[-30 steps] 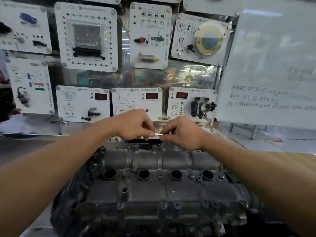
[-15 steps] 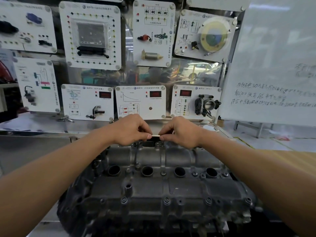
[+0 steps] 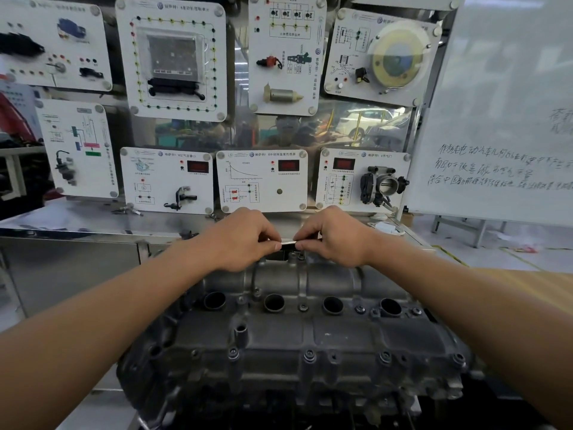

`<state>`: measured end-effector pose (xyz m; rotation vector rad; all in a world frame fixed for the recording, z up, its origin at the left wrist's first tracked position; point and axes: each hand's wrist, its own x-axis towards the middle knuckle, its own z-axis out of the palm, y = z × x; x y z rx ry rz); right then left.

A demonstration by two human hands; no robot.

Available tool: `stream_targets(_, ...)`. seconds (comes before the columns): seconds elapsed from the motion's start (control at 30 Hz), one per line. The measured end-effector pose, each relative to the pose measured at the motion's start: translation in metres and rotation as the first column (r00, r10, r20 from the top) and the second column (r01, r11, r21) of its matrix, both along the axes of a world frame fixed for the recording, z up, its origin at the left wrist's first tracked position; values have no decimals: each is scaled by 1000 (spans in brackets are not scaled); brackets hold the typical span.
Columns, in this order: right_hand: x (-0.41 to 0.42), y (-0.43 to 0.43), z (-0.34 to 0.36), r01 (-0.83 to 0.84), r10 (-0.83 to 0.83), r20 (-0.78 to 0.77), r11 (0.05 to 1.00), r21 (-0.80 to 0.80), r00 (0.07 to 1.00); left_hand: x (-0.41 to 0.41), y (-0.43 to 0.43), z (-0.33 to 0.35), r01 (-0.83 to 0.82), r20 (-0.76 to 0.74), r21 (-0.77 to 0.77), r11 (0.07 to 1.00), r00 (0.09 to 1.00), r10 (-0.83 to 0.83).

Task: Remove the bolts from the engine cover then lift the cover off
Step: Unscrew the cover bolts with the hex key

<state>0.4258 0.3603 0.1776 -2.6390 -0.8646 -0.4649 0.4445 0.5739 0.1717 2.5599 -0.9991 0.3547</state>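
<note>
Hands, left hand (image 3: pixel 245 240) and right hand (image 3: pixel 331 235), pinch a thin bar (image 3: pixel 288 242) lying left-right above engine cover (image 3: pixel 310 330).

The engine cover (image 3: pixel 310 330) is seen lying flat on top of the engine, a dark grey cast-metal piece with a ribbed, rounded far half. Four round open wells (image 3: pixel 274 303) are set in a row across its middle. Bolts (image 3: pixel 309 356) are seated along the near edge (at least four heads are visible), and smaller ones (image 3: pixel 359 309) sit between the wells. The far edge is partly hidden.
</note>
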Motion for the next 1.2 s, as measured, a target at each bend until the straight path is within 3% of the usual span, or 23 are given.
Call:
stream_targets(0.2,1,0,-2,5,-3,34,999,-47,999,-26,-7,-9,-78,136,71,994,988,68)
stream_targets(0.43,-5,1,-8,-28,50,148,989,-148,988,-51,-12,-8,-100,101,79,992,991,92)
stream_targets(0.6,-6,-7,-5,63,-2,194,948,-312,981,-64,-40,-5,-4,-128,-111,994,992,-11)
stream_targets(0.7,-10,-7,-1,84,-37,132,926,-367,991,-67,-56,-1,131,-208,-65,989,968,-141)
stream_targets(0.8,-13,-7,13,29,-64,-119,961,-276,991,-55,-58,4,145,-27,83,986,989,-143)
stream_targets(0.87,-10,-8,22,28,-100,-254,962,-272,962,-38,-51,9,90,64,54,994,994,-94)
stream_targets(0.97,-10,-8,27,4,-122,-377,954,-299,918,-18,-39,5,22,-40,-42,999,999,-24)
stream_targets(1.03,-16,-12,26,71,-125,-431,987,-141,894,-12,-39,-4,20,-98,-80,997,995,-28)
stream_targets(1.1,-23,-17,20,148,-125,-404,989,27,906,-6,-42,-9,39,-98,-148,988,994,-54)
stream_targets(1.2,-37,-25,7,180,-176,-84,983,42,981,-1,-45,-10,81,-104,-169,982,990,-99)
